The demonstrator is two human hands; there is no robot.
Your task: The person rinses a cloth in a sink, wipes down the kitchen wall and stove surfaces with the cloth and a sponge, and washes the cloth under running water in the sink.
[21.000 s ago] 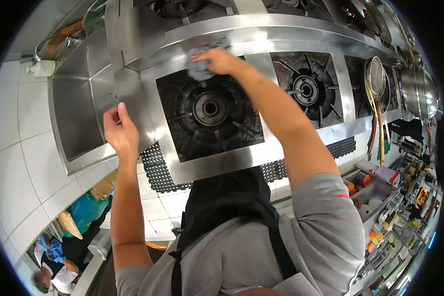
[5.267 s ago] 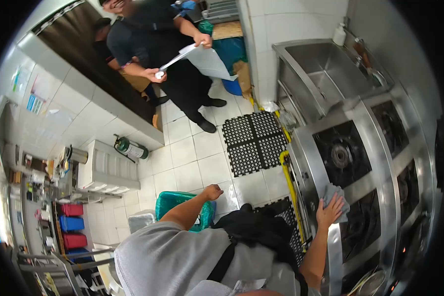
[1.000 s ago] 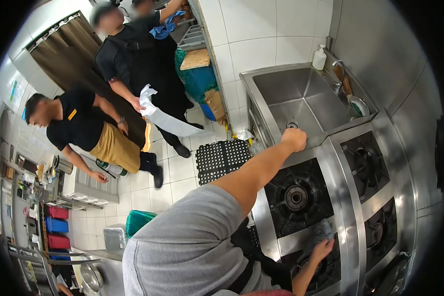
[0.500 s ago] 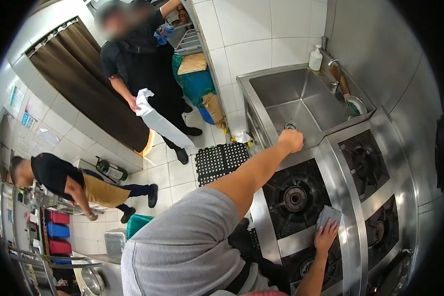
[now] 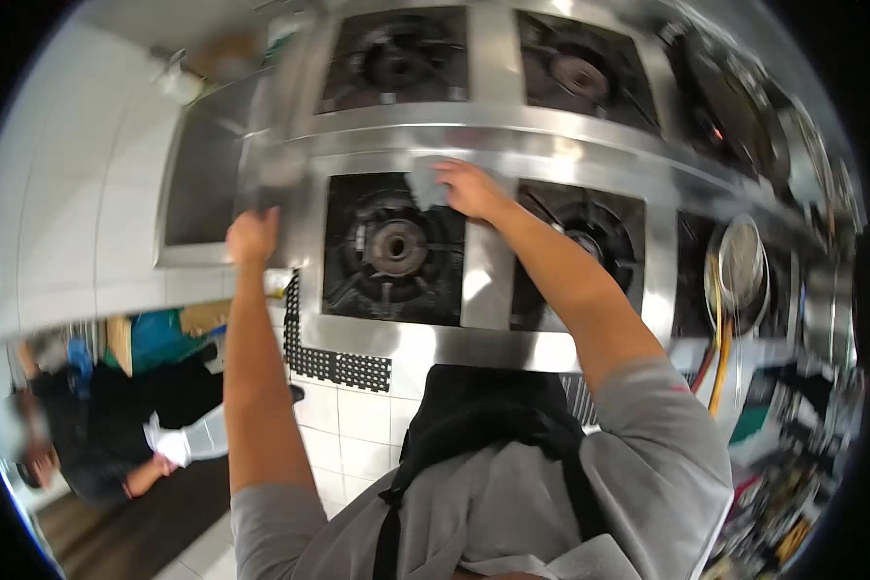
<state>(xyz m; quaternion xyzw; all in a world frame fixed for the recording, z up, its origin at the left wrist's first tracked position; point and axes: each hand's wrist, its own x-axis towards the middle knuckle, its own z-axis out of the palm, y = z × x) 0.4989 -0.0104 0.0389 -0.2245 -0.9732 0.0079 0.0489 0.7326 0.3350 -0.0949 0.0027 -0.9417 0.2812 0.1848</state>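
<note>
My right hand presses a grey cloth at the back right edge of a black gas burner set in the steel stove. Part of the cloth lies under its bent fingers. My left hand is closed like a fist at the front edge of the steel sink, left of the stove. Blur hides whether its fingers wrap around that edge. A second front burner is partly behind my right forearm.
Two rear burners lie beyond a raised steel ridge. Right of them are a dark pan and a round strainer. A co-worker holds white material at lower left. A perforated black mat covers some floor tiles.
My view has swung round to face the stove. The cloth and my right hand have shifted slightly toward the sink along the burner's back edge. My left hand remains at the sink edge.
</note>
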